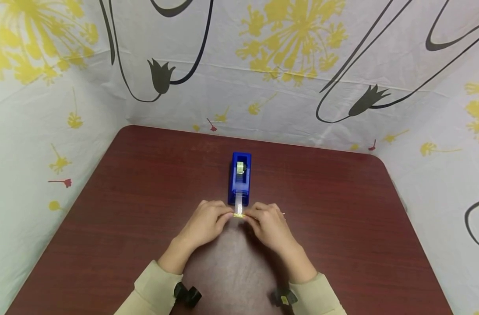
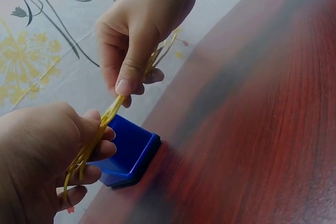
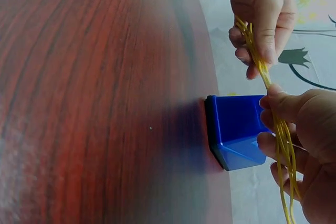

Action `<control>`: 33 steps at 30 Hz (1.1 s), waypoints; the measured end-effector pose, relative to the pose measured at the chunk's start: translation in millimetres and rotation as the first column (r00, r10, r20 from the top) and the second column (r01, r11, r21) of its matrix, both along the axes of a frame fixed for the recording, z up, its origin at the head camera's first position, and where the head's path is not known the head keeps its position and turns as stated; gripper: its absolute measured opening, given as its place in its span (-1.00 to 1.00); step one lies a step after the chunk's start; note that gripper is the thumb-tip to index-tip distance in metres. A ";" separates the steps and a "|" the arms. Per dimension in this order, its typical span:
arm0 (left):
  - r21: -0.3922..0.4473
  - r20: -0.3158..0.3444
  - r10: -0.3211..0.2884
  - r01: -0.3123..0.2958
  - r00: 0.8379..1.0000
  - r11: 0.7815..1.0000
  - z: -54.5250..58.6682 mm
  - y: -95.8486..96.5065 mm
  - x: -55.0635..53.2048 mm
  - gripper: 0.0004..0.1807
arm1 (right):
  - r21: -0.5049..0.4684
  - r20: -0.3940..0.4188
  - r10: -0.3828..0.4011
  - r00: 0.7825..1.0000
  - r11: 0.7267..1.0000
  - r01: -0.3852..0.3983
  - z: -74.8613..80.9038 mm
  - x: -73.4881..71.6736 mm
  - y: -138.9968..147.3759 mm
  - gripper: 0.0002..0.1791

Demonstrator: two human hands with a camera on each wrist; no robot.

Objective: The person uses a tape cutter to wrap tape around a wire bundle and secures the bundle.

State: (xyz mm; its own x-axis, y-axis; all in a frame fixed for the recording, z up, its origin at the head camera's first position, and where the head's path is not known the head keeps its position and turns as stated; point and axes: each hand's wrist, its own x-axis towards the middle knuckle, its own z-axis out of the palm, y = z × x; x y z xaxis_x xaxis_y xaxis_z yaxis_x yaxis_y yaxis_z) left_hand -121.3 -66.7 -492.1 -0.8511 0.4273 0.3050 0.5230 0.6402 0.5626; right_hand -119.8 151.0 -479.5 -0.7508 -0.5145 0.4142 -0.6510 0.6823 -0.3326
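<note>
A bundle of thin yellow strands [image 2: 109, 115] stretches between the two hands, just in front of a blue tape dispenser [image 1: 234, 181]. My left hand [image 1: 206, 224] pinches one side of it between thumb and fingers. My right hand [image 1: 270, 224] pinches the other side close by, and loose strand ends trail through its fingers [image 3: 268, 142] in the right wrist view. From the dispenser's front edge, a strip of clear tape [image 1: 238, 200] runs toward me and meets the middle of the bundle. The tape roll [image 1: 240, 167] sits inside the dispenser.
The dark red wood-grain table [image 1: 164, 166] has rounded far corners. White cloth [image 1: 208, 92] printed with yellow and grey flowers hangs behind it and at both sides. Dark wrist cameras are strapped at both sleeves [image 1: 156, 288].
</note>
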 end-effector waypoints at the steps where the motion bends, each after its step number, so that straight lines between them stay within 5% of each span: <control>1: -0.005 0.004 0.004 -0.004 1.000 1.000 0.1 -0.2 -0.3 -0.91 | 0.002 -0.002 -0.002 1.000 1.000 0.002 -0.3 0.1 -0.1 -0.94; 7: -0.021 0.011 0.018 -0.018 1.000 1.000 -0.4 -0.5 -2.0 -0.91 | 0.022 0.017 -0.010 1.000 1.000 0.010 0.5 0.6 -1.3 -0.93; 17: -0.060 -0.104 0.008 -0.015 0.994 0.998 -0.1 -2.4 -2.4 -0.88 | 0.036 0.006 0.001 1.000 0.999 -0.002 2.1 -0.3 -2.0 -0.89; 28: -0.131 -0.039 -0.004 -0.001 0.999 0.991 3.8 -2.6 -5.9 -0.80 | -0.008 -0.043 0.027 0.999 1.000 -0.028 -1.6 -2.4 -0.4 -0.84; 33: -0.118 -0.061 -0.007 0.000 0.998 0.993 2.5 -2.9 -5.9 -0.86 | -0.003 -0.044 0.018 0.999 1.000 -0.018 -1.4 -2.9 -1.3 -0.84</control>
State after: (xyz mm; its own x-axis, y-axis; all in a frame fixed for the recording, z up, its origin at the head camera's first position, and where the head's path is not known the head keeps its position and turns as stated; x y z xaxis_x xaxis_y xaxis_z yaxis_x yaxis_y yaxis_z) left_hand -127.3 -69.6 -489.6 -0.8309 0.4664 0.3035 0.5564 0.6985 0.4500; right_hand -122.7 149.8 -480.9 -0.7226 -0.5260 0.4486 -0.6771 0.6693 -0.3059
